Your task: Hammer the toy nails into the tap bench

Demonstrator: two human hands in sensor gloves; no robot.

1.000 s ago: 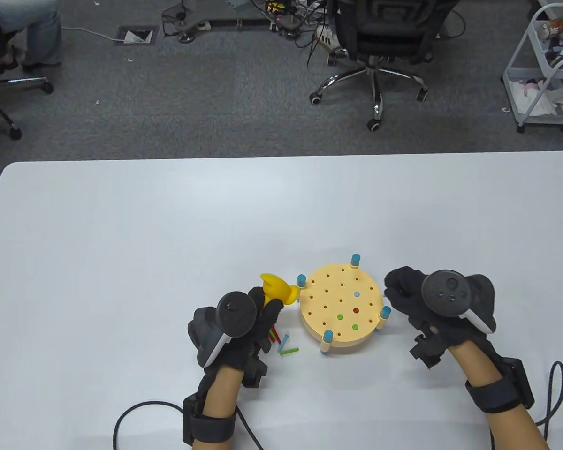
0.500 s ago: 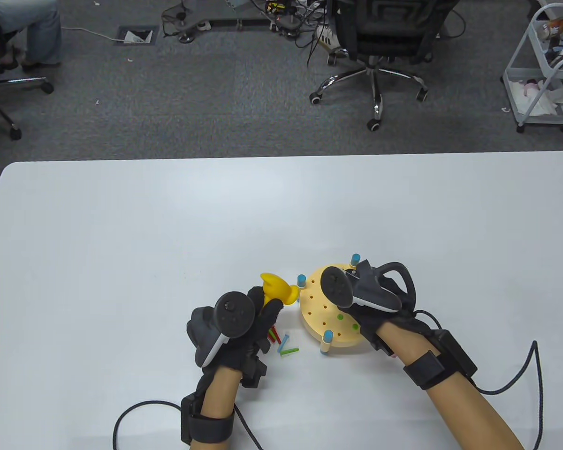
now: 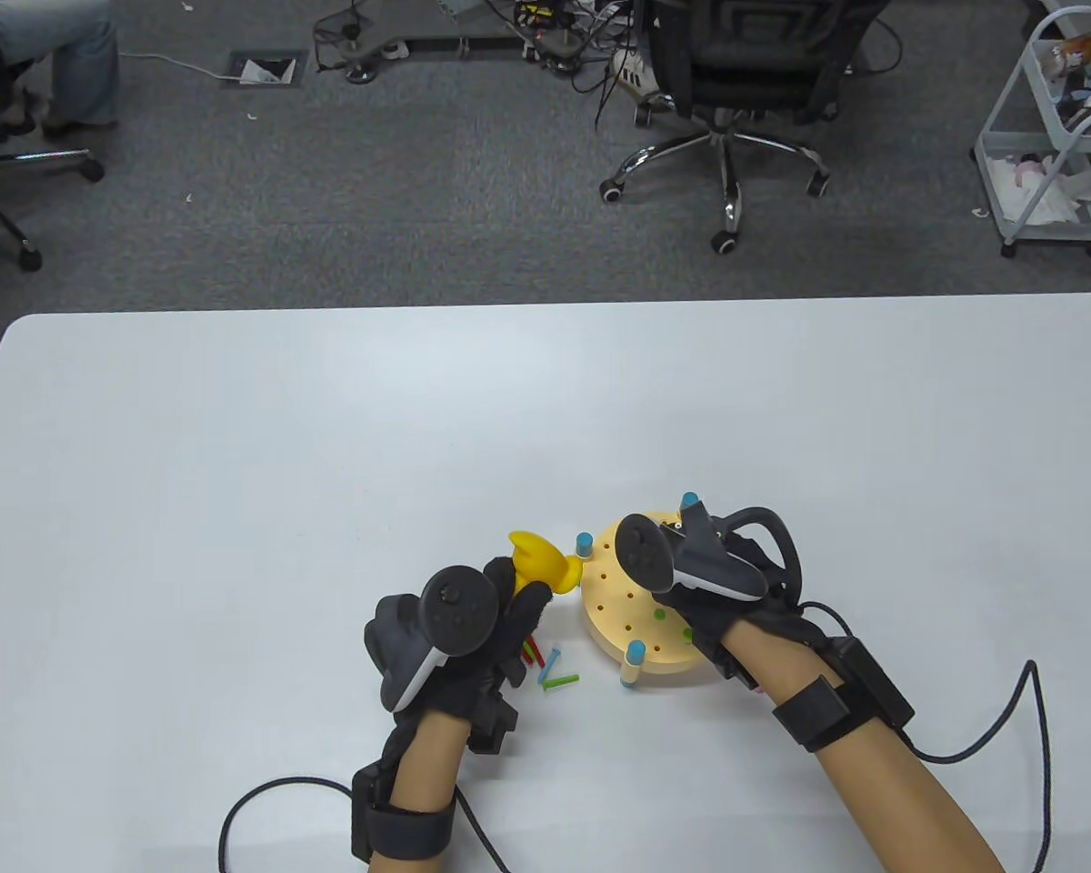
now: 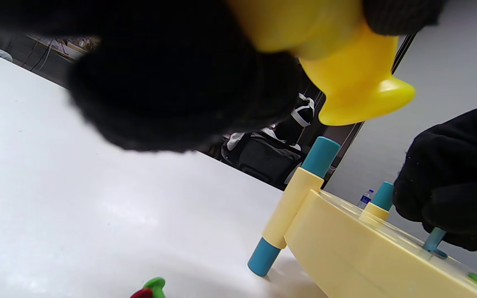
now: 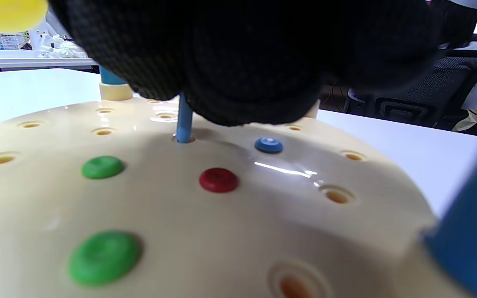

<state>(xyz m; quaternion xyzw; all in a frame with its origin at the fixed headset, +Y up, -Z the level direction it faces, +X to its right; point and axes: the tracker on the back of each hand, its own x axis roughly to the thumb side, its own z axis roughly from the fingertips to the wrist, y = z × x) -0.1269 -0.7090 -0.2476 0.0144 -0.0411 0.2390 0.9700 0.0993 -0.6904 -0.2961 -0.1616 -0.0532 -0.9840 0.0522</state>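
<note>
Toy nails of coloured plastic, loose, are seen at the left of the work area: red, green and light blue ones lie in a small heap on the white table, just beside the left hand on its right side. The left hand is curled round the handle of a yellow plastic toy hammer; in the left wrist view the flared yellow head hangs above the table, near the left edge of the bench and apart from it.

To the right stands the round pale-yellow plastic tap bench on its blue-tipped peg legs, its top dotted with holes. Driven flush into the top are two green nail heads, one red head and one blue head, as recorded in the right wrist view.

Over the right part of the bench the right hand is lowered, tracker uppermost. Its fingertips are pinched on a light blue toy nail, which stands upright with its tip seated in a hole near the bench's middle; the shaft is mostly out of the hole. The same nail is seen under the gloved fingers in the left wrist view.

Beyond the table a black office chair and, at far right, a white wire trolley are noted on grey carpet.
</note>
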